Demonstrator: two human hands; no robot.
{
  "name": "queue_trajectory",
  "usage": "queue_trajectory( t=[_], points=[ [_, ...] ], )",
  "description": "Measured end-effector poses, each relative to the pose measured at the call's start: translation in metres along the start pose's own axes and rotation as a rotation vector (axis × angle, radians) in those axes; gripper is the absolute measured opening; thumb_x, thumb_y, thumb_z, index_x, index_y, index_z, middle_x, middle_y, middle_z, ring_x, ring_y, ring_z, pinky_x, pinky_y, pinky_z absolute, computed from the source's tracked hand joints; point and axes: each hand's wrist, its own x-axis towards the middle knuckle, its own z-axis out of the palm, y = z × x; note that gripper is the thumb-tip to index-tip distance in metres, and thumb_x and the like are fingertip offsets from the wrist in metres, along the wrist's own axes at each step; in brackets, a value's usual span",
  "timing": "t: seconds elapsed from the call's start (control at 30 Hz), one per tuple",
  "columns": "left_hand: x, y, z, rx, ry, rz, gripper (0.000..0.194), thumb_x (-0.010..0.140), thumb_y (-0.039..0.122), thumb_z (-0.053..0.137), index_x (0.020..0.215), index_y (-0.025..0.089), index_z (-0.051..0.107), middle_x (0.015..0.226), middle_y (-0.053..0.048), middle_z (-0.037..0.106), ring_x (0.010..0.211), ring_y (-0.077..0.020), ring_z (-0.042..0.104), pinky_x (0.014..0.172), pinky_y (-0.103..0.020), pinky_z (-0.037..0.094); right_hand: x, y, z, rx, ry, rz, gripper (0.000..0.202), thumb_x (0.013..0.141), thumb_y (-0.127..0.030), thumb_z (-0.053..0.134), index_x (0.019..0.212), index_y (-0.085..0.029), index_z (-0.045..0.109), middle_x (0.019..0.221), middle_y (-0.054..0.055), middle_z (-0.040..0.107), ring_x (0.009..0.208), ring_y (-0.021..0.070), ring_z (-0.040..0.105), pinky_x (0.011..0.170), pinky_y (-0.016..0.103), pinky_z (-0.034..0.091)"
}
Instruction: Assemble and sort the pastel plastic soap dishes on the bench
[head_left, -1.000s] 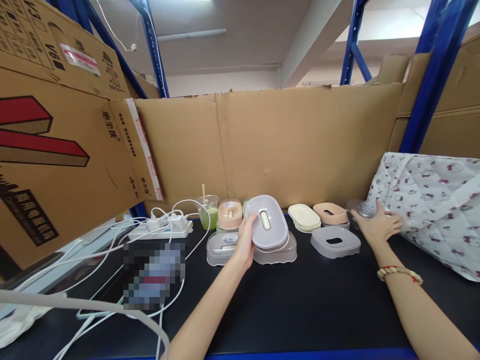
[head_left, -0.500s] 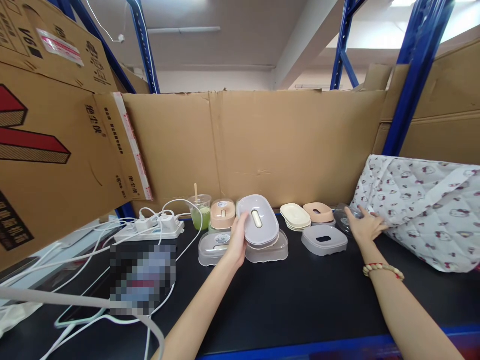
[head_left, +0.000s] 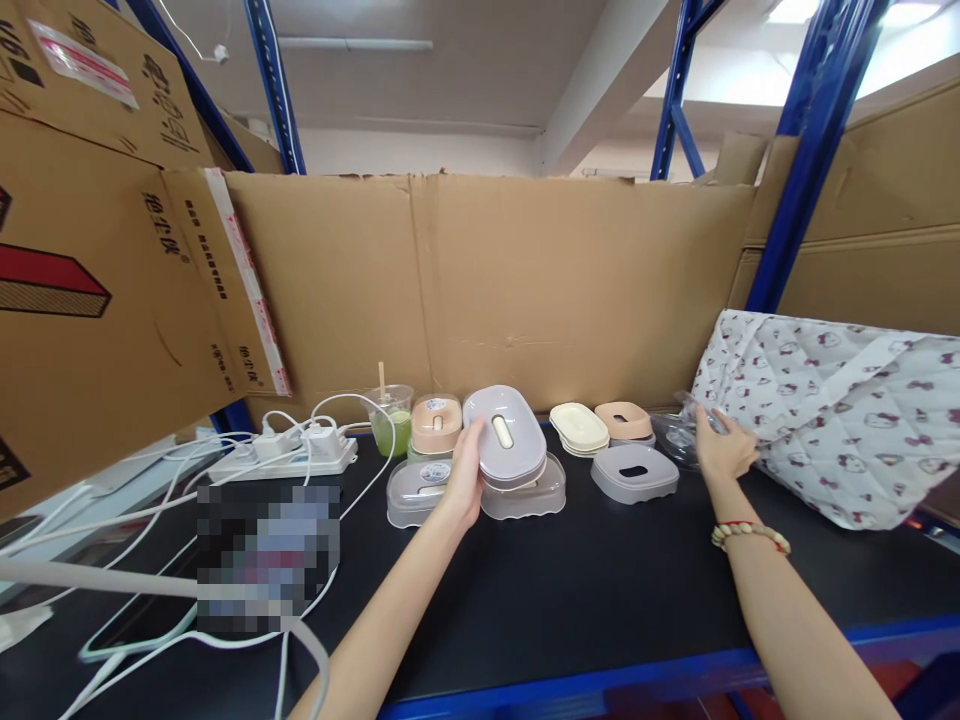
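My left hand (head_left: 465, 478) grips the edge of a pale lilac lidded box (head_left: 517, 440), which is tilted above a clear cover (head_left: 536, 497). At the right, my right hand (head_left: 724, 442) has its fingers closed on the edge of clear plastic pieces (head_left: 677, 436) beside the patterned bag. Between the hands lie stacked cream lids (head_left: 579, 427), a peach frame (head_left: 625, 421) and a grey frame (head_left: 634, 476). Left of the lilac box are a peach box (head_left: 436, 428) and a clear-covered box (head_left: 409, 492).
A cup of green drink (head_left: 394, 432) stands behind, next to a power strip (head_left: 337, 458) with white cables. A blurred-out device (head_left: 270, 550) lies at the left. The quilted bag (head_left: 832, 410) fills the right; cardboard (head_left: 525, 270) walls the back.
My right hand's fingers have drawn together on the clear plastic, part of which is lifted slightly. The view has shifted a little; my left hand keeps the lilac box.
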Motion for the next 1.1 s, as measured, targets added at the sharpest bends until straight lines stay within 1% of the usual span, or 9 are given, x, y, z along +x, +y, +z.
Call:
queue_trajectory(
  t=[0.1,0.13,0.27,0.33,0.43,0.6,0.7,0.97,1.1],
  points=[
    [0.0,0.0,0.0,0.011,-0.001,0.007,0.022,0.089,0.028,0.049,0.105,0.016,0.059,0.106,-0.005,0.066,0.099,-0.0168,0.061,0.089,-0.025,0.048,-0.001,-0.008,-0.004,0.042,-0.002,0.145,0.045,0.072,-0.039,0.06,0.107,-0.011,0.066,0.112,0.02,0.048,0.11,0.0417,0.039,0.088,0.053,0.036],
    [0.0,0.0,-0.001,0.018,0.002,0.007,0.023,0.09,0.028,0.049,0.106,0.016,0.059,0.108,-0.005,0.065,0.101,-0.0169,0.061,0.09,-0.025,0.048,-0.001,-0.013,-0.006,0.069,0.026,0.122,0.044,0.071,-0.038,0.061,0.105,-0.011,0.067,0.112,0.02,0.049,0.111,0.0411,0.039,0.089,0.053,0.035],
    [0.0,-0.003,-0.002,0.05,-0.033,0.035,0.029,0.09,0.032,0.048,0.115,0.019,0.054,0.122,-0.003,0.058,0.113,-0.0176,0.054,0.094,-0.026,0.045,-0.007,-0.039,-0.006,0.304,0.271,-0.19,0.042,0.069,-0.043,0.06,0.098,-0.014,0.069,0.103,0.013,0.051,0.105,0.0335,0.044,0.092,0.052,0.035],
    [0.0,-0.007,-0.002,0.055,-0.085,0.074,0.033,0.089,0.033,0.051,0.12,0.021,0.049,0.131,-0.002,0.051,0.12,-0.0171,0.048,0.097,-0.025,0.043,-0.022,-0.054,-0.001,0.462,0.283,-0.391,0.046,0.071,-0.049,0.057,0.097,-0.014,0.069,0.095,0.011,0.051,0.097,0.0282,0.049,0.09,0.048,0.04],
    [-0.001,-0.013,0.0,0.053,-0.124,0.067,0.038,0.087,0.034,0.054,0.121,0.022,0.043,0.133,-0.004,0.049,0.121,-0.0173,0.047,0.097,-0.025,0.043,-0.067,-0.071,0.008,0.615,0.083,-0.653,0.044,0.074,-0.052,0.055,0.098,-0.017,0.069,0.091,0.008,0.052,0.086,0.0226,0.054,0.081,0.042,0.046],
    [-0.001,-0.021,0.0,0.055,-0.127,0.125,0.034,0.086,0.033,0.057,0.113,0.023,0.039,0.127,-0.006,0.053,0.116,-0.0171,0.052,0.097,-0.028,0.042,-0.143,-0.079,0.013,0.675,-0.345,-0.975,0.034,0.076,-0.047,0.061,0.102,-0.027,0.069,0.103,0.006,0.052,0.097,0.0226,0.052,0.086,0.042,0.046],
    [0.0,-0.024,-0.001,0.067,-0.109,0.169,0.034,0.084,0.035,0.058,0.11,0.023,0.039,0.129,-0.006,0.051,0.119,-0.017,0.049,0.099,-0.027,0.04,-0.16,-0.077,0.01,0.679,-0.409,-0.965,0.035,0.074,-0.048,0.065,0.103,-0.03,0.069,0.106,0.007,0.05,0.101,0.0246,0.05,0.088,0.044,0.045],
    [0.002,-0.025,-0.003,0.041,-0.129,0.223,0.042,0.074,0.032,0.065,0.109,0.024,0.044,0.123,-0.003,0.054,0.117,-0.0189,0.05,0.097,-0.028,0.041,-0.163,-0.074,0.007,0.696,-0.493,-0.909,0.024,0.073,-0.046,0.065,0.09,-0.03,0.072,0.106,0.008,0.048,0.102,0.0268,0.049,0.087,0.046,0.045],
    [-0.001,-0.023,-0.003,0.087,-0.207,0.339,0.046,0.067,0.034,0.07,0.106,0.022,0.048,0.119,-0.004,0.057,0.116,-0.0206,0.05,0.095,-0.028,0.042,-0.157,-0.076,0.01,0.742,-0.616,-0.674,0.061,0.066,-0.052,0.068,0.12,-0.025,0.056,0.115,0.011,0.048,0.105,0.0272,0.051,0.088,0.046,0.046]
  ],
)
